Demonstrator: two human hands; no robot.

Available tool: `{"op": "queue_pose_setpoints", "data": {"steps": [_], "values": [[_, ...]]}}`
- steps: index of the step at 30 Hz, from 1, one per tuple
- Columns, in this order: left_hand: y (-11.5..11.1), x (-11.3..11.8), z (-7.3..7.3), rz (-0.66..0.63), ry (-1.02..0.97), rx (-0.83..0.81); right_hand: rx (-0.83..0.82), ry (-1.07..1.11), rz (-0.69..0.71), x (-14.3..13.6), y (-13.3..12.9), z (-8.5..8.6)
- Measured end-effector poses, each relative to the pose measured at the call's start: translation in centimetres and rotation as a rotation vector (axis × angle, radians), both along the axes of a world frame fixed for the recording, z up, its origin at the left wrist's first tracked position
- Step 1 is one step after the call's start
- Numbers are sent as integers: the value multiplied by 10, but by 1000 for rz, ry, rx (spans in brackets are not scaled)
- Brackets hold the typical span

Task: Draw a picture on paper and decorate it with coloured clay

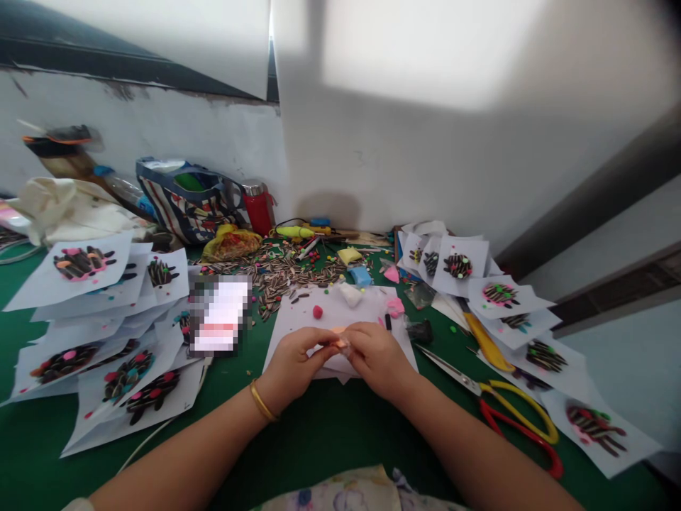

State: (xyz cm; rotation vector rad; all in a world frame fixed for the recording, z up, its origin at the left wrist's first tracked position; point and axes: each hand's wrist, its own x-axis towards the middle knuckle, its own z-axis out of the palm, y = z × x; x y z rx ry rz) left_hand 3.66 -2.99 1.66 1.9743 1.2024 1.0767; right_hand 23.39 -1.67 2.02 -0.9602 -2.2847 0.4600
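Over a sheet of white paper (292, 312), my left hand (292, 362) and my right hand (380, 358) meet at their fingertips. Between them is a small orange piece of soft clay (340, 331), partly in what looks like clear wrapping; the fingers cover much of it. Both hands are closed on it in a pinch. On the paper lie a red pom-pom-like ball (318, 311), a white lump (350, 294) and a pink lump of clay (395, 306). A black lump (420, 331) in wrapping sits just off the sheet's right edge.
Scissors (494, 397) lie open at right. Stacks of paper with seed pictures stand at left (85, 266) and right (547, 355). Striped sunflower seeds (277, 273) are spread behind the sheet. A blurred-out phone (220, 312), a red flask (258, 209) and a striped bag (186, 202) are at left.
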Motion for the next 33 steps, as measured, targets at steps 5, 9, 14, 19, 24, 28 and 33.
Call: {"op": "queue_pose_setpoints", "data": {"steps": [5, 9, 14, 19, 24, 28, 33], "values": [[2, 1, 1, 56, -72, -157, -46, -22, -36, -2, -2, -1], [3, 1, -2, 22, -37, -224, -29, -95, -146, -4, -4, -2], [1, 0, -2, -29, 156, -86, -30, -203, -96, -8, -7, 1], [-3, 1, 3, 4, 261, 85, -36, -203, -85, -10, -8, 5], [-2, -1, 1, 48, 163, 53, -37, -94, -134, -5, -8, 1], [0, -1, 2, 24, 137, -31, -42, -70, -110, -4, -8, -4], [-2, 1, 8, 15, 159, -44, 11, -89, -78, -10, -10, 0]]}}
